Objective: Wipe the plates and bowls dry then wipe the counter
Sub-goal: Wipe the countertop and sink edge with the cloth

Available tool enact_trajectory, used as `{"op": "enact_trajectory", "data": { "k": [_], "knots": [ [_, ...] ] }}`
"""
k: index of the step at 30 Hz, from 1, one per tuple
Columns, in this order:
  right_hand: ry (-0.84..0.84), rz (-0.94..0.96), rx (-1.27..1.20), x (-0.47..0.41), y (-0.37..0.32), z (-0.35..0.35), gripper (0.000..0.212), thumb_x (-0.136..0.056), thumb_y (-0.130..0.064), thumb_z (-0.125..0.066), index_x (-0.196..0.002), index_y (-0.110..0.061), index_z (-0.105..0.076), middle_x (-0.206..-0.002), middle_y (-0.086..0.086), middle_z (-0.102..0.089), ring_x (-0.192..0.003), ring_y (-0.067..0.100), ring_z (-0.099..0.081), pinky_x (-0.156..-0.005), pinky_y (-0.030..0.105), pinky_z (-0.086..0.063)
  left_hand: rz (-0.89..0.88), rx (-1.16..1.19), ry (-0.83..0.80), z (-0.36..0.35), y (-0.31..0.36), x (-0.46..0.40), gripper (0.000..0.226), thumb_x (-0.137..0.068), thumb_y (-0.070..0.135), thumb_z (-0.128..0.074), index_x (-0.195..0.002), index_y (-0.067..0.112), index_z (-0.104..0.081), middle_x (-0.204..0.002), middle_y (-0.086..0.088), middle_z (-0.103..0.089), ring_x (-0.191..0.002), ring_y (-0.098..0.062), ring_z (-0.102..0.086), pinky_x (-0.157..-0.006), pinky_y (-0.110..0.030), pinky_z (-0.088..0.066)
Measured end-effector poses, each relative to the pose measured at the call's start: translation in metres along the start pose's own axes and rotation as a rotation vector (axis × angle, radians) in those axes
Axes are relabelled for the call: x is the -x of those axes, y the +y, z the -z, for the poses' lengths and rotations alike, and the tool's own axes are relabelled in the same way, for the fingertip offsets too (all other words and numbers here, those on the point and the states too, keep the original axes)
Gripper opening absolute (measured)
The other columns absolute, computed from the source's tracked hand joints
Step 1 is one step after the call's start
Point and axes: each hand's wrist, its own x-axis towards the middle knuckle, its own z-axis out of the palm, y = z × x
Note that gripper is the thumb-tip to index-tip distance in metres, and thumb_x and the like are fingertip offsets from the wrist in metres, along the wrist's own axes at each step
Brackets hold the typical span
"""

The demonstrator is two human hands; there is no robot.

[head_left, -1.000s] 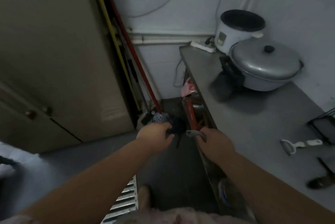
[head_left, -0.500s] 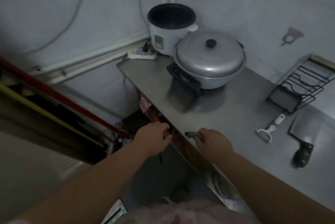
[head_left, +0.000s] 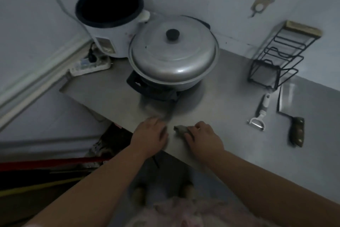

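No plates or bowls are showing, so the right hand (head_left: 203, 137), its grip holding a small grey cloth (head_left: 180, 129), is seemingly beginning the table (head_left: 230, 112) wiping at 6 o'clock of the lidded pot (head_left: 173, 54), while the left hand (head_left: 150, 134) is resting beside it, its grip impossible to tell.

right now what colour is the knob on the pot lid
Black, on the silver pot lid's knob; clearest in the head view.

On the desk (head_left: 230, 116): one rice cooker (head_left: 110, 22), one lidded pot (head_left: 173, 55), one power strip (head_left: 90, 65), one wire rack (head_left: 276, 61), one peeler (head_left: 259, 114), one cleaver (head_left: 290, 114), one small grey cloth (head_left: 180, 129). Two hands: left (head_left: 150, 135), right (head_left: 203, 137). Two long handles, one red (head_left: 46, 164), one yellow (head_left: 36, 188).
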Motion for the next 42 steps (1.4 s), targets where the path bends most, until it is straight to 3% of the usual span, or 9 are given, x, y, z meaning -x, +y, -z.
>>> {"op": "enact_trajectory", "data": {
  "k": [4, 7, 15, 19, 24, 27, 32, 39, 42],
  "knots": [
    [-0.023, 0.020, 0.042, 0.018, -0.013, -0.041, 0.069, -0.102, -0.056, -0.025, -0.153, -0.014, -0.044, -0.156, 0.017, -0.042, -0.146, 0.041, -0.037, -0.124, 0.052, -0.024, -0.127, -0.010, -0.070, -0.010, -0.030, -0.011, 0.059, -0.093, 0.052, -0.049, -0.140, 0.016, -0.057, -0.147, -0.011, -0.052, -0.133, -0.034, -0.049, -0.109, -0.048, -0.044],
    [0.037, -0.018, 0.029, 0.037, -0.030, -0.060, 0.072, -0.105, -0.055, -0.031, -0.159, -0.007, -0.032, -0.169, 0.018, -0.017, -0.157, 0.039, -0.014, -0.127, 0.053, -0.014, -0.227, -0.043, -0.107, -0.017, -0.051, -0.016, 0.065, -0.093, 0.051, -0.047, -0.144, 0.012, -0.053, -0.152, -0.016, -0.047, -0.136, -0.037, -0.047, -0.114, -0.049, -0.038],
    [-0.054, -0.070, 0.081, 0.053, -0.063, -0.084, 0.090, -0.101, -0.072, -0.013, -0.164, -0.007, -0.012, -0.172, 0.014, -0.002, -0.159, 0.031, 0.005, -0.127, 0.055, -0.012, -0.465, -0.089, -0.076, -0.027, -0.069, -0.046, 0.063, -0.091, 0.048, -0.055, -0.143, 0.011, -0.053, -0.158, -0.013, -0.040, -0.138, -0.036, -0.042, -0.118, -0.050, -0.024],
    [-0.053, -0.121, 0.112, 0.034, -0.065, -0.079, 0.094, -0.099, -0.074, -0.020, -0.163, -0.005, -0.017, -0.171, 0.020, -0.006, -0.158, 0.040, 0.003, -0.125, 0.060, -0.012, -0.485, -0.088, -0.033, -0.034, -0.074, -0.052, 0.063, -0.090, 0.048, -0.057, -0.142, 0.013, -0.053, -0.159, -0.012, -0.038, -0.141, -0.036, -0.040, -0.121, -0.054, -0.021],
    [0.068, -0.459, 0.001, -0.024, -0.057, -0.064, 0.090, -0.098, -0.071, -0.016, -0.164, -0.009, -0.011, -0.170, 0.023, -0.004, -0.157, 0.041, 0.006, -0.127, 0.055, 0.001, -0.497, -0.115, 0.006, -0.036, -0.072, -0.053, 0.065, -0.088, 0.047, -0.059, -0.142, 0.012, -0.054, -0.159, -0.013, -0.038, -0.142, -0.037, -0.039, -0.121, -0.056, -0.022],
    [0.120, -0.289, -0.080, -0.019, -0.077, -0.073, 0.091, -0.100, -0.069, -0.011, -0.160, -0.003, -0.026, -0.169, 0.021, -0.017, -0.157, 0.039, -0.009, -0.126, 0.057, -0.013, -0.493, -0.129, 0.024, -0.038, -0.073, -0.053, 0.066, -0.087, 0.046, -0.060, -0.143, 0.011, -0.053, -0.160, -0.014, -0.038, -0.142, -0.037, -0.039, -0.120, -0.056, -0.023],
    [0.025, -0.061, 0.025, 0.029, -0.086, -0.095, 0.089, -0.099, -0.074, -0.022, -0.164, -0.013, -0.020, -0.172, 0.011, -0.008, -0.159, 0.032, -0.001, -0.127, 0.054, -0.012, -0.499, -0.125, 0.044, -0.038, -0.073, -0.054, 0.067, -0.084, 0.045, -0.060, -0.141, 0.010, -0.055, -0.159, -0.014, -0.038, -0.142, -0.038, -0.040, -0.120, -0.057, -0.023],
    [0.144, -0.656, 0.002, -0.001, -0.040, -0.073, 0.091, -0.097, -0.067, -0.022, -0.164, -0.007, -0.007, -0.171, 0.020, -0.007, -0.157, 0.040, -0.001, -0.127, 0.055, -0.002, -0.495, -0.135, 0.047, -0.038, -0.072, -0.054, 0.069, -0.083, 0.043, -0.063, -0.143, 0.010, -0.054, -0.161, -0.015, -0.036, -0.141, -0.040, -0.039, -0.121, -0.057, -0.022],
    [0.180, -0.491, -0.024, 0.006, -0.076, -0.085, 0.093, -0.098, -0.068, -0.028, -0.162, -0.003, -0.016, -0.170, 0.022, -0.010, -0.157, 0.042, -0.003, -0.127, 0.057, -0.005, -0.494, -0.136, 0.041, -0.039, -0.072, -0.053, 0.070, -0.083, 0.044, -0.063, -0.143, 0.011, -0.053, -0.162, -0.014, -0.035, -0.143, -0.039, -0.038, -0.122, -0.055, -0.020]
  ]
}}
